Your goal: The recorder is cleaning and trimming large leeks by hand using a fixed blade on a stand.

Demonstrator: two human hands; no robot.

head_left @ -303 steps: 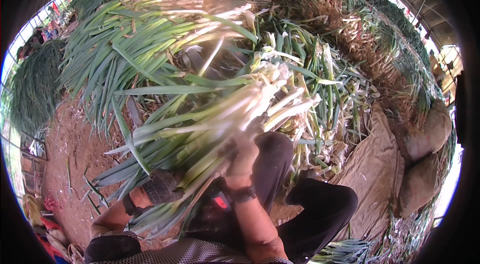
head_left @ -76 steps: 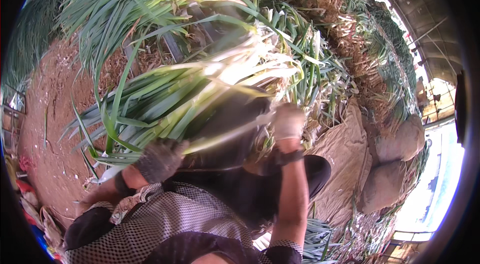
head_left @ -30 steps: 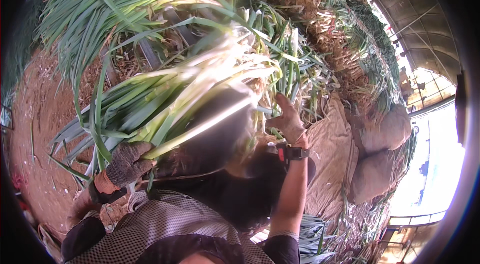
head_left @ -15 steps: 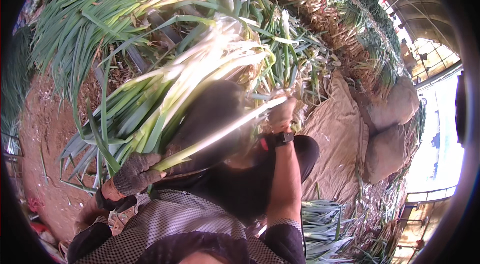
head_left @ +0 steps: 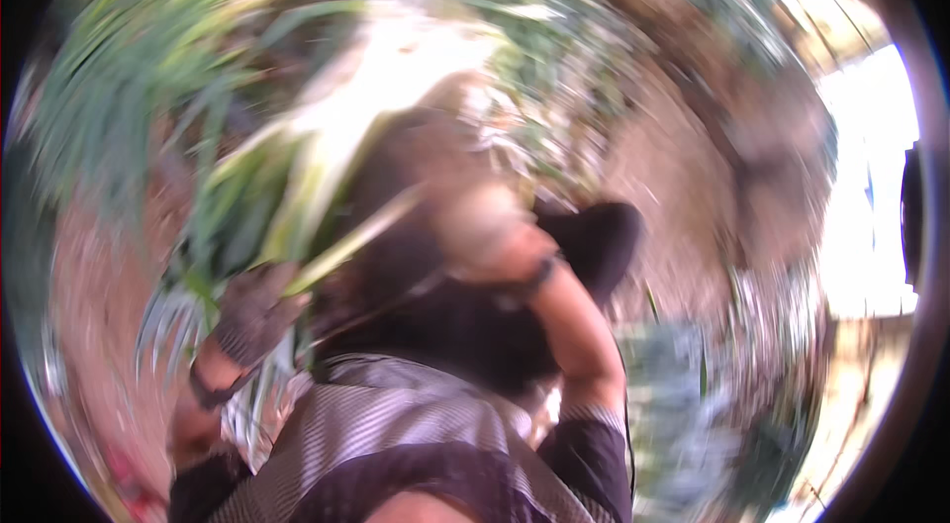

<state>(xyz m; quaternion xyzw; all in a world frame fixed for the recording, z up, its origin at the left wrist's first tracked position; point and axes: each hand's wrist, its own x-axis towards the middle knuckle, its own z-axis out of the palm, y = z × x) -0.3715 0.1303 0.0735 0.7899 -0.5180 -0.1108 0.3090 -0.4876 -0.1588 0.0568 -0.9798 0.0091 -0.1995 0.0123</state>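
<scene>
Left fingers (head_left: pixel 273 279) around green stalk (head_left: pixel 358 239), right fingers (head_left: pixel 453 194) motion-blurred

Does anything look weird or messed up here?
Nothing I can make out looks broken or spilled. The odd part is the blur: the right hand is so smeared that its fingers can't be told apart. The left hand holds a pale green stalk, which looks fairly straight.

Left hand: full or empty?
Full: the gloved left hand grips a pale green stalk, which slants up toward the blurred right hand.
</scene>
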